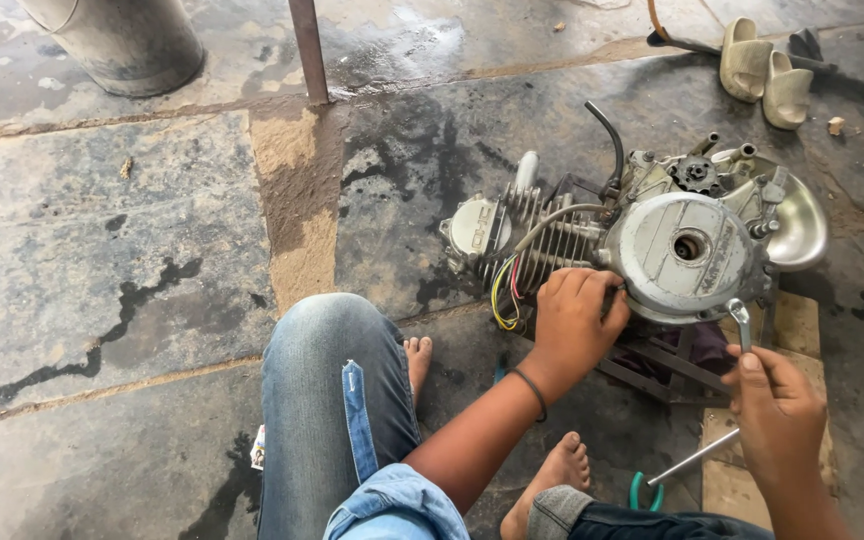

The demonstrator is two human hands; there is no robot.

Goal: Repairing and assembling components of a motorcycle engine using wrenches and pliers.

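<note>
On the stone floor (pixel 112 260) beyond a pair of sandals (pixel 767 70), the engine (pixel 652 245) sits; left hand (pixel 574 318) grips its cover edge, right hand (pixel 782 405) pinches a spanner (pixel 740 325) against it

Faded blue jeans (pixel 322 400) with a darker patch strip, rolled denim cuffs, bare feet (pixel 552 480), thin dark wristband (pixel 532 392) on left wrist
</note>
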